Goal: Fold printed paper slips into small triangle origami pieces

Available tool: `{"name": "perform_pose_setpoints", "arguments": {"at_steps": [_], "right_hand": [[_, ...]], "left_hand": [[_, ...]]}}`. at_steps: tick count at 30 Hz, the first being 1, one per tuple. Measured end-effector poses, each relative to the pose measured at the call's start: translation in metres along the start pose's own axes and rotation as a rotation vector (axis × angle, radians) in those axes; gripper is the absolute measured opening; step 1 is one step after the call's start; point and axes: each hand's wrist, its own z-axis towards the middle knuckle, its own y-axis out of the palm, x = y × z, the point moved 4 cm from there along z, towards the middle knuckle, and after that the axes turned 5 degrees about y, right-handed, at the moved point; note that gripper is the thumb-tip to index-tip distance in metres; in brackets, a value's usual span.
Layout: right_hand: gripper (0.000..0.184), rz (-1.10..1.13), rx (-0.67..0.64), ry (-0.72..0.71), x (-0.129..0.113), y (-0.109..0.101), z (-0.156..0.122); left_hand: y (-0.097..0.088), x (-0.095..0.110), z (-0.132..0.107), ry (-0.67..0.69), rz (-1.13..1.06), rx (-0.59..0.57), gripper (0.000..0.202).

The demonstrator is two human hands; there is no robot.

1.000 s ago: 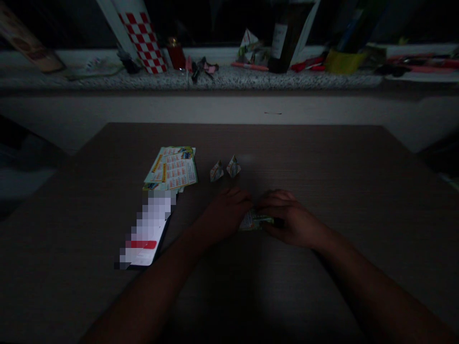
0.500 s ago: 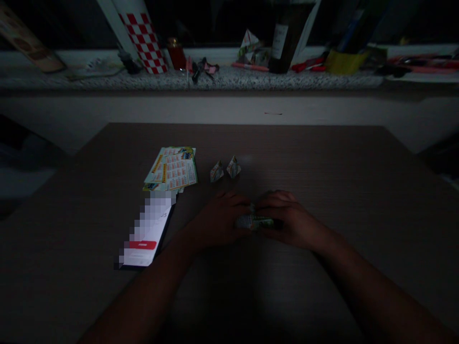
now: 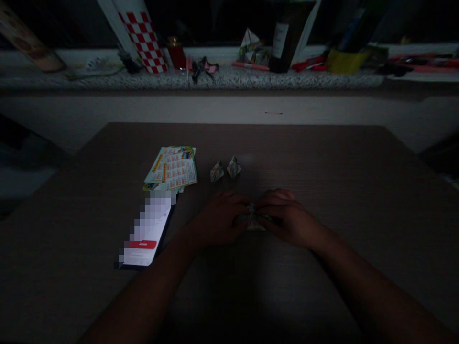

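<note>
1. A small piece of printed paper (image 3: 255, 225) lies low on the table (image 3: 322, 157), directly between the left hand (image 3: 222, 217) and the right hand (image 3: 287, 215).
2. Its visible strip seems to run crosswise, from one hand toward the other; both ends are hidden under fingers, so its full outline cannot be told.
3. Neither hand is nearer: each touches its own side, fingers over the far part, thumbs toward the near edge.
4. Both grips look closed on the paper, though darkness hides how firmly.
5. Two folded paper shapes (image 3: 234, 167) stand beyond the left hand; the sheets (image 3: 179, 173) and phone (image 3: 147, 244) lie left of it.
</note>
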Motion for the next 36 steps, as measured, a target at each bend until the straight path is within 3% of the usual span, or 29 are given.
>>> {"name": "perform_pose_setpoints", "arguments": {"at_steps": [12,21,36], "right_hand": [[0.011,-0.033,0.066,0.017,0.006,0.006,0.003],[0.008,-0.037,0.093,0.032,0.007,0.010,0.004],[0.014,-0.063,0.120,0.053,0.005,0.011,0.003]], "left_hand": [[0.009,-0.008,0.000,-0.131,0.075,0.058,0.015],[0.011,-0.003,0.003,-0.183,0.236,-0.017,0.019],[0.013,0.001,0.008,-0.226,0.289,-0.059,0.021]]}}
